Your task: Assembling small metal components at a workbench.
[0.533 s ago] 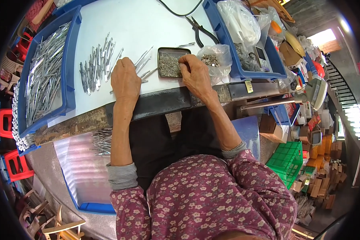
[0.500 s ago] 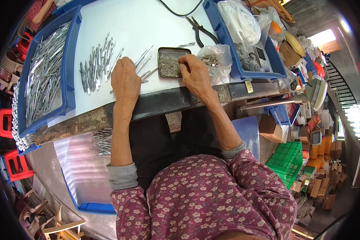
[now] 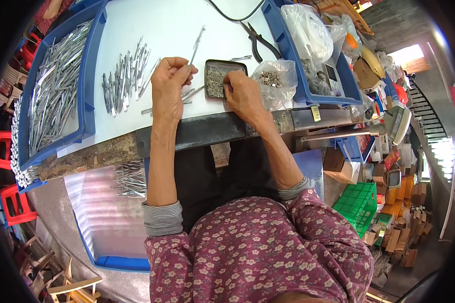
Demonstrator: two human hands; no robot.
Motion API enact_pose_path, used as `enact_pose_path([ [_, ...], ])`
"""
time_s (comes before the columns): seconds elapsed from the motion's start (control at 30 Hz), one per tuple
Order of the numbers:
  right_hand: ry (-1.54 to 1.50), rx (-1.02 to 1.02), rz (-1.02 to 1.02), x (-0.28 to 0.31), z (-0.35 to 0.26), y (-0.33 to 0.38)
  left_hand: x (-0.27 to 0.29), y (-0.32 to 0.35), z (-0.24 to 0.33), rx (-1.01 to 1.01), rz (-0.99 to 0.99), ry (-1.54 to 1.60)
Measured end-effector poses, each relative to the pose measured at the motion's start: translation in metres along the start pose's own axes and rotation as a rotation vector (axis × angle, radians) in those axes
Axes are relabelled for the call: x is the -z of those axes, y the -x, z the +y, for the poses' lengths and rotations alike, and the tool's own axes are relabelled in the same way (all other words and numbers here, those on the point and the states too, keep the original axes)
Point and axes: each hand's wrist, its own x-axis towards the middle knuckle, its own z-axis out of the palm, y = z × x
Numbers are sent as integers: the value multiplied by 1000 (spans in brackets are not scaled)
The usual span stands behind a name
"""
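Between the thumb and fingers of my left hand [image 3: 171,86] a slim silvery metal strip [image 3: 198,43] points up and away over the white tabletop. My right hand [image 3: 245,97] has its fingertips bent down into a small dark square tray [image 3: 208,94] of tiny metal parts [image 3: 216,81]; whatever they pinch is hidden. To the left of my left hand lies a loose row of similar metal strips [image 3: 124,76]. A few more strips [image 3: 189,95] rest on the table beside my left wrist. A clear plastic bag of small round metal pieces [image 3: 270,79] sits right of the tray.
A blue bin [image 3: 88,108] full of metal strips stands at the left. Black-handled pliers [image 3: 258,43] lie at the back, near another blue bin [image 3: 308,96] with plastic bags. The worn table edge [image 3: 93,159] runs before me; a green crate [image 3: 356,204] stands on the floor.
My left hand has risen and turned, lifting a metal strip off the table. My right fingers have gone further into the small tray.
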Motion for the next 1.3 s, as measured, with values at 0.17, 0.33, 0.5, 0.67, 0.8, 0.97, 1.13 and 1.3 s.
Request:
enact_pose_path([
  [0.17,79,-18,-62,0,-3,-4,-7,-3,-1,59,-147,344],
  [0.33,5,-31,-27,1,-6,-3,-6,-1,-9,121,-176,366],
  [0.5,-123,-64,63,5,-3,-1,-12,3,-8,132,-173,365],
  [0.67,-356,-173,43,5,-7,-1,-14,8,-8,167,-204,237],
  [0.8,-483,-157,77,4,-9,0,-20,7,-15,182,-222,192],
  [0.97,-499,-82,66,10,-19,0,-27,7,-19,148,-222,103],
  [1.13,-400,1,104,12,-20,-1,-29,7,-16,140,-223,108],
  [1.3,-316,104,130,15,-22,-2,-29,7,-15,148,-213,119],
])
